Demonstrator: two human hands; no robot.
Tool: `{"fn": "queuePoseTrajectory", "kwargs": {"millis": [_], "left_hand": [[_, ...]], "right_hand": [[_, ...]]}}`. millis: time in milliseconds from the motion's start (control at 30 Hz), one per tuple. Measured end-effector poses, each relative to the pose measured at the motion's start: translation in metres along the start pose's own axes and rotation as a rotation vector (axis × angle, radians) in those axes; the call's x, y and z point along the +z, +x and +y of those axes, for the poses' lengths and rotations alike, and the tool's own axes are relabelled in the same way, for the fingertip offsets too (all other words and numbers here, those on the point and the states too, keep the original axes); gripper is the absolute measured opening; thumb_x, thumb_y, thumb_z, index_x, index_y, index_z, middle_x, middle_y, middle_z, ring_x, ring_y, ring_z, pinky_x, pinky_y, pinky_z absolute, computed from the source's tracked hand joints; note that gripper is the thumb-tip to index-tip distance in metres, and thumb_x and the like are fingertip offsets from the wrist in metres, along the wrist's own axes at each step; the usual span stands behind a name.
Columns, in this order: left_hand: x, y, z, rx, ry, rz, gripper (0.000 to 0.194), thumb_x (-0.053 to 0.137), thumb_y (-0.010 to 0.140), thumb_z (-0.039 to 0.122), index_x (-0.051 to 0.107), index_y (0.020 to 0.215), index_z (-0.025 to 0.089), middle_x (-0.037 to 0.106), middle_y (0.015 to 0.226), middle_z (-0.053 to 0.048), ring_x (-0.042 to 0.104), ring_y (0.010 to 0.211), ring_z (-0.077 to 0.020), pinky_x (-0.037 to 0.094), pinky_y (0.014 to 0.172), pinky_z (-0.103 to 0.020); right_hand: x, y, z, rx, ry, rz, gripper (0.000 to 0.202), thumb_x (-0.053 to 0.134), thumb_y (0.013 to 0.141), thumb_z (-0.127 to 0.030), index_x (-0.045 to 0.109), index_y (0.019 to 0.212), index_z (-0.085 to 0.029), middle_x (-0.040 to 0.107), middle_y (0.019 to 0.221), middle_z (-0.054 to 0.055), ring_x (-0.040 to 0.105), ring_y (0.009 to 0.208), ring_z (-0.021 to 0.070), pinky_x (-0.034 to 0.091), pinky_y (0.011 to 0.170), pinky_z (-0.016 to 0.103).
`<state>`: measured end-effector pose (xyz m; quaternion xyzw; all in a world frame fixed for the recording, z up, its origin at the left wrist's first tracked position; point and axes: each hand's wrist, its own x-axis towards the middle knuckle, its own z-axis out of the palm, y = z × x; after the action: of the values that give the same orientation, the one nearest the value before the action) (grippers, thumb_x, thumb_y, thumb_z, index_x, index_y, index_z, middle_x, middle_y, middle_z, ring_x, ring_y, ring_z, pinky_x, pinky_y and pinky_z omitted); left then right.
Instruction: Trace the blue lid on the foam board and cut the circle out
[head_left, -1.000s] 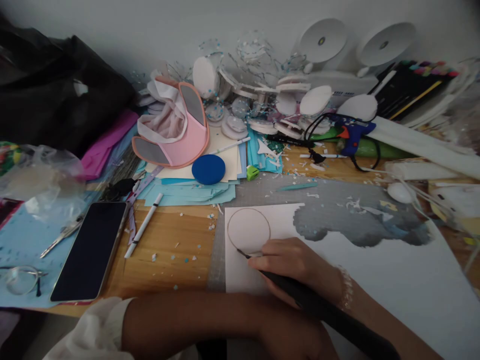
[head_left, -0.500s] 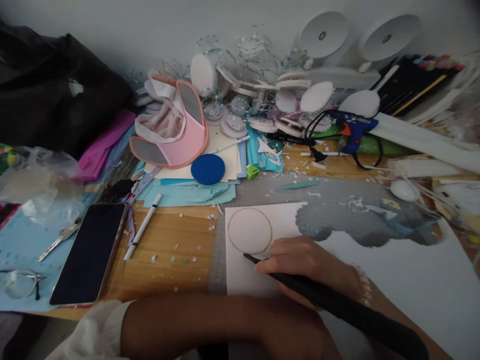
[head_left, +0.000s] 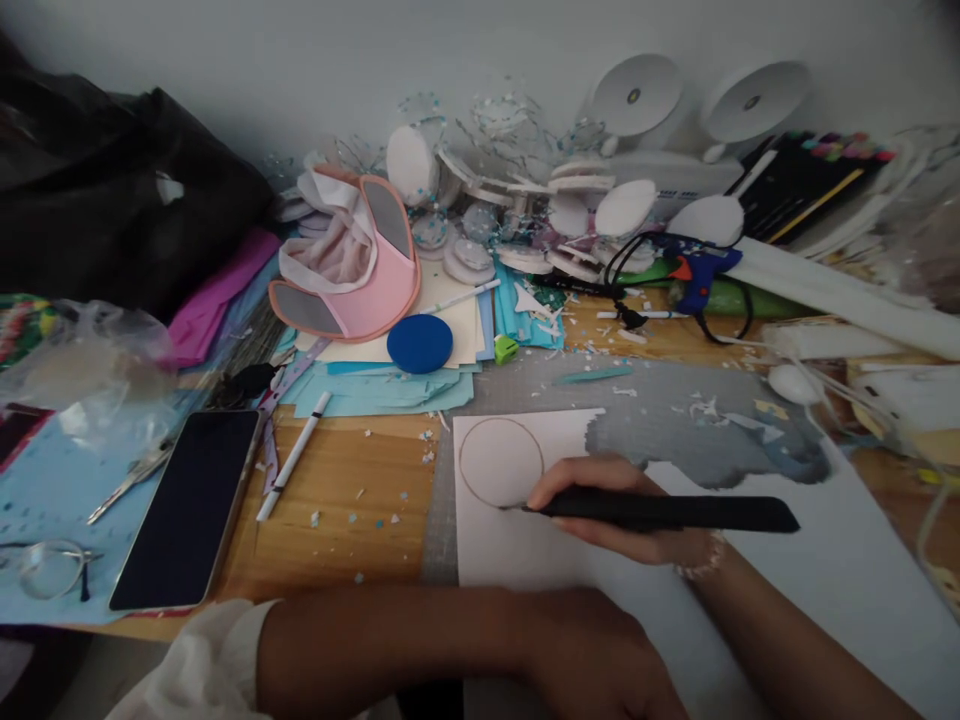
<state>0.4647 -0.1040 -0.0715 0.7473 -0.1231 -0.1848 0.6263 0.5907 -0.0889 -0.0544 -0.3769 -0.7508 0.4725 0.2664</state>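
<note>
The right hand (head_left: 600,505) pinches a black cutting tool (head_left: 660,513), its tip at the circle (head_left: 501,462) drawn on the white sheet (head_left: 825,590). The left hand (head_left: 600,660) presses flat on that sheet below the circle; following the line calls for steady turning.

The right hand (head_left: 622,510) sits just right of the frame's centre, its forearm running off toward the lower right corner. Its fingers (head_left: 555,487) are pinched closed, thumb side up. The left forearm lies across the bottom edge, sleeve at lower left; the left hand (head_left: 600,665) seems loosely flat, knuckles up.
</note>
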Motion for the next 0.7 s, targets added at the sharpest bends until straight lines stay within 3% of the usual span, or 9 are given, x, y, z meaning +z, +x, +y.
{"fn": "queuePoseTrajectory", "kwargs": {"millis": [233,400,467,600,700], "left_hand": [[0.005,0.0,0.0,0.037,0.022,0.005,0.031,0.065,0.077,0.016,0.046,0.053,0.015,0.048,0.056,0.008,0.055,0.063,-0.0076,0.04,0.068,-0.017],[0.012,0.001,-0.004,0.04,0.043,0.046,0.029,0.059,0.084,0.028,0.053,0.059,0.015,0.053,0.061,0.007,0.057,0.066,-0.008,0.041,0.069,-0.018],[0.013,-0.001,-0.005,0.045,0.052,0.057,0.032,0.057,0.086,0.032,0.055,0.06,0.015,0.055,0.062,0.007,0.058,0.067,-0.0081,0.042,0.07,-0.018],[0.015,-0.004,-0.005,0.077,0.045,0.154,0.039,0.053,0.088,0.04,0.056,0.058,0.015,0.059,0.063,0.007,0.059,0.071,-0.0084,0.042,0.07,-0.018],[0.016,-0.001,-0.01,0.1,0.058,0.157,0.037,0.055,0.086,0.039,0.056,0.057,0.016,0.058,0.06,0.007,0.059,0.066,-0.0078,0.042,0.064,-0.017]], "right_hand": [[0.001,0.003,-0.002,0.046,0.088,0.05,0.015,0.061,0.084,-0.024,0.067,0.096,-0.018,0.07,0.087,0.004,0.065,0.079,0.0156,0.05,0.069,0.025],[0.002,0.0,0.002,0.072,0.124,0.073,0.016,0.065,0.082,-0.027,0.071,0.096,-0.021,0.072,0.089,0.004,0.066,0.081,0.0175,0.05,0.071,0.026],[0.002,-0.003,0.007,0.08,0.189,0.178,0.015,0.066,0.08,-0.03,0.072,0.092,-0.023,0.071,0.083,0.003,0.063,0.073,0.017,0.048,0.062,0.026],[0.0,-0.006,0.016,0.132,0.322,0.566,0.011,0.062,0.08,-0.034,0.066,0.085,-0.025,0.059,0.068,0.001,0.049,0.055,0.0131,0.033,0.043,0.024],[0.007,-0.001,0.008,0.193,0.33,0.529,0.014,0.058,0.084,-0.034,0.058,0.097,-0.027,0.046,0.057,-0.004,0.037,0.048,0.0107,0.025,0.041,0.022]]}}
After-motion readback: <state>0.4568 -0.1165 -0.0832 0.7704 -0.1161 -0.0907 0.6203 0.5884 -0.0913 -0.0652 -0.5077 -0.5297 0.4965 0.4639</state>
